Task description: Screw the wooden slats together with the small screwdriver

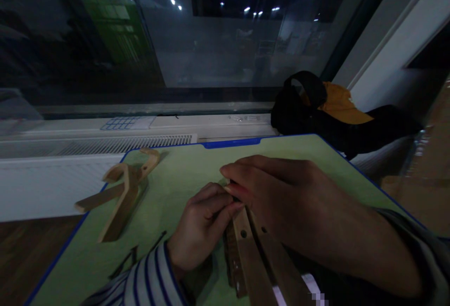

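Observation:
My left hand [207, 224] is closed at the far end of two long wooden slats [262, 268], its thumb and fingers pinched around a spot I cannot see into. From the right, my right hand [281, 198] arches over the same end, fingertips pressed together close to the left ones. A small dark bit shows between the fingers, too hidden to name. The slats lie side by side with a narrow gap, and each has a round hole near the hands. Under the left slat is a brown, ridged or woven-looking object [232, 254].
Curved and straight wooden pieces [128, 184] lie at the left of the green, blue-edged table [183, 165]. Thin dark items [128, 259] rest near my left sleeve. Beyond stand a radiator [70, 175] and a window; a black bag with an orange cap [346, 104] sits right.

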Demonstrator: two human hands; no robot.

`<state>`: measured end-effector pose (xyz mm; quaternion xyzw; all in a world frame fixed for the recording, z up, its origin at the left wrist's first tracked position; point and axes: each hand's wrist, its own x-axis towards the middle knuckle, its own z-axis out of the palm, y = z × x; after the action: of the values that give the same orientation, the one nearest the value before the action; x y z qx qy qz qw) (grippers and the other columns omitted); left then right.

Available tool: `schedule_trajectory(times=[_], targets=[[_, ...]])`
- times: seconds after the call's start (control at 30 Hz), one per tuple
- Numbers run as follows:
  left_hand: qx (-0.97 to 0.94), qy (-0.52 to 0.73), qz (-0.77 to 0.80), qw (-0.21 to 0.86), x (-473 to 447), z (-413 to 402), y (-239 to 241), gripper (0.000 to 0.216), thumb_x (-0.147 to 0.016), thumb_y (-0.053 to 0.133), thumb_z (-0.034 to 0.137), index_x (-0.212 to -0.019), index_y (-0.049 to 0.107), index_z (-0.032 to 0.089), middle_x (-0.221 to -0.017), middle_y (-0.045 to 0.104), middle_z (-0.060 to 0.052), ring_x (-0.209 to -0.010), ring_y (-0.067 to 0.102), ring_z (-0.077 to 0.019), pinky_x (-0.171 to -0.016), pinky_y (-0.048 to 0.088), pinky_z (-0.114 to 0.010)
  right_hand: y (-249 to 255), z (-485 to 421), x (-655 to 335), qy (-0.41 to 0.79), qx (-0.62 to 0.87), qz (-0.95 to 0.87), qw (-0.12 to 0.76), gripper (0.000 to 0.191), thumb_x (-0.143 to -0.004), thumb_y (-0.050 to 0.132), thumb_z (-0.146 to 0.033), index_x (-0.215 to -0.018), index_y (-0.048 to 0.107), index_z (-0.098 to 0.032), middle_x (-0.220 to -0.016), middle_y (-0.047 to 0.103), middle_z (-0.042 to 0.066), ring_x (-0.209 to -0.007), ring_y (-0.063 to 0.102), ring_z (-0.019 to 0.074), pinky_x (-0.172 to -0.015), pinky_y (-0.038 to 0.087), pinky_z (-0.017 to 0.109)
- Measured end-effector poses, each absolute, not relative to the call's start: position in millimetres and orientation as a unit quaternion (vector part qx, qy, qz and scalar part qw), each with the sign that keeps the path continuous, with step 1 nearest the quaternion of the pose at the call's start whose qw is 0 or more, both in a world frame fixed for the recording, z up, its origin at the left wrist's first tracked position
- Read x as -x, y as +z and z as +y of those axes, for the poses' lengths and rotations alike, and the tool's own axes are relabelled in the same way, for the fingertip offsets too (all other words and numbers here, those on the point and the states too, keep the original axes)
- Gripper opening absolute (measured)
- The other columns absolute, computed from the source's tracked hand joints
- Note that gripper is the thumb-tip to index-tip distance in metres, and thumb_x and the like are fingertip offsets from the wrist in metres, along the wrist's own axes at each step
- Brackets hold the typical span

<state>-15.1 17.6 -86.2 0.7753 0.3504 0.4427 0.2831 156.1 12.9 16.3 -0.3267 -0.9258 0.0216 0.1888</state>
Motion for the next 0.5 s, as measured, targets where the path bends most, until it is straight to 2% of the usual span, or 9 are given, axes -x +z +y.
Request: schedule_trajectory(times=[0.17, 0.33, 0.5], targets=[[-0.752, 0.459, 0.388, 0.271, 15, 17, -81, 0.004, -0.081, 0.064, 0.018, -0.08, 0.068, 0.018, -0.078, 0.064, -0.001, -0.075, 0.057, -0.0145, -0.069, 0.045, -0.025, 4, 10, -153, -0.044, 0.314, -0.91, 0.268, 0.027, -0.089, 0.045, -0.01, -0.116, 0.049, -0.008, -0.106, 0.063, 0.011, -0.089, 0.062, 0.0188, -0.076, 0.054, 0.03], [-0.738, 0.432, 0.42, 0.304, 15, 17, -75, 0.006, -0.079, 0.067, 0.023, -0.083, 0.069, 0.018, -0.074, 0.065, 0.0, -0.069, 0.057, -0.015, -0.064, 0.045, -0.026, 1, 8, -152, -0.097, 0.337, -0.895, 0.275, 0.03, -0.086, 0.054, -0.013, -0.115, 0.051, -0.004, -0.098, 0.065, 0.012, -0.085, 0.063, 0.0214, -0.072, 0.056, 0.033], [-0.746, 0.406, 0.422, 0.316, 14, 17, -74, 0.01, -0.084, 0.062, 0.023, -0.081, 0.071, 0.021, -0.07, 0.066, 0.001, -0.067, 0.058, -0.015, -0.063, 0.044, -0.026, -1, 7, -148, -0.095, 0.342, -0.897, 0.265, 0.028, -0.088, 0.05, -0.012, -0.115, 0.051, -0.005, -0.099, 0.066, 0.013, -0.085, 0.064, 0.0209, -0.071, 0.056, 0.032]])
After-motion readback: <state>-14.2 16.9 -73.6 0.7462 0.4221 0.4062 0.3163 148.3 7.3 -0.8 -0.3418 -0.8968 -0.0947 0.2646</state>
